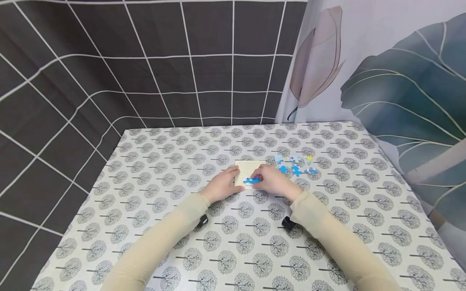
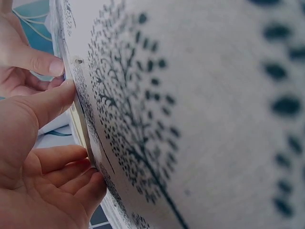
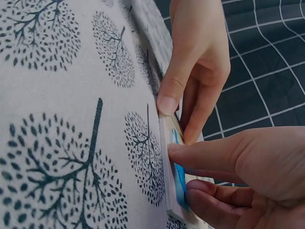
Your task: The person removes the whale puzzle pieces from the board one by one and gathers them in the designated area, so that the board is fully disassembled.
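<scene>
A cream puzzle board [image 1: 247, 166] with a raised rim lies on the table between the two hands. My left hand [image 1: 222, 185] holds the board at its left side, the thumb at the near edge and the fingers along the left edge. With thumb and fingers, my right hand [image 1: 274, 180] pinches a blue jigsaw piece [image 3: 180, 183] low over the near part of the board. In the head view, blue and white [image 1: 249, 180] shows just left of those fingertips. The right fingers partly hide the piece.
Several loose jigsaw pieces [image 1: 296, 170], blue, white and one with a yellow shape [image 1: 309, 158], lie to the right of the board. A tree-print cloth [image 1: 225, 242] covers the table. Dark checked fabric [image 1: 211, 72] hangs behind, and a leaf-print curtain [image 1: 400, 101] at the right.
</scene>
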The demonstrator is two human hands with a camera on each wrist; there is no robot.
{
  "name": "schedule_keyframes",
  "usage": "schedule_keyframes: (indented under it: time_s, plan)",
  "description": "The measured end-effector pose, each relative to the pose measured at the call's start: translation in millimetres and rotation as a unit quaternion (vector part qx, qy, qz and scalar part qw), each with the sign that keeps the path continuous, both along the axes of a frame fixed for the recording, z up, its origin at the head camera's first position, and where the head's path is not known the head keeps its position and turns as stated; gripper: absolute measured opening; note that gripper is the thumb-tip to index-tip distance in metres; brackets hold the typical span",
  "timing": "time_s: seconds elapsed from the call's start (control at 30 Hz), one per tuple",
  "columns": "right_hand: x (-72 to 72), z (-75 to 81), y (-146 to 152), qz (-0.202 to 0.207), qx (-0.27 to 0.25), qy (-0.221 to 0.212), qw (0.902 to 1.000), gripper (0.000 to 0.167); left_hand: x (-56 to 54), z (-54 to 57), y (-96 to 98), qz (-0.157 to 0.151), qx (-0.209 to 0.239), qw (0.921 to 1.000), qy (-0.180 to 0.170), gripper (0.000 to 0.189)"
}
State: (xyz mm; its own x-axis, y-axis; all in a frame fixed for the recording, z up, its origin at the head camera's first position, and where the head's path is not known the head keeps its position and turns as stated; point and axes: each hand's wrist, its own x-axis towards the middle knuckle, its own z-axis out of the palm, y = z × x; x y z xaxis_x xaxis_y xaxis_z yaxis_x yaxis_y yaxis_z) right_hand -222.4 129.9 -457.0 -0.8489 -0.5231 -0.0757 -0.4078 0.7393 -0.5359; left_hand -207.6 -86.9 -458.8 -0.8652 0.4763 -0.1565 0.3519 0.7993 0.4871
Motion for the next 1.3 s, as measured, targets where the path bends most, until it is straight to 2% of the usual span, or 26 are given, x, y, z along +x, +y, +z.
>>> schedule_keyframes:
  time_s: [0.17,0.4,0.6,0.77,1.1,1.3]
  plan:
    - [-6.4,0.6,0,-0.005,0.003,-0.022,0.9997,0.029,0.3,1.7,0.4,-0.005,0.007,0.9999,0.008,0.076]
    - [-13.2,11.4,-3,-0.004,0.022,-0.057,0.9981,0.027,-0.3,1.4,0.9,-0.014,0.015,0.9997,0.013,0.075]
    - [-14.4,17.7,0,0.013,0.017,-0.068,0.9974,0.025,0.0,2.1,1.7,-0.014,0.014,0.9997,0.013,0.076]
    - [-13.4,16.2,3,0.028,-0.003,-0.066,0.9974,0.022,-0.3,2.4,0.8,-0.005,0.006,0.9999,0.007,0.076]
    - [-14.4,5.4,7,0.009,-0.039,-0.072,0.9966,0.018,0.3,0.0,0.0,-0.003,0.004,1.0,0.0,0.076]
    - [-15.2,-2.2,11,-0.022,-0.087,-0.098,0.9911,0.018,0.8,-0.7,0.4,-0.004,0.004,1.0,0.005,0.075]
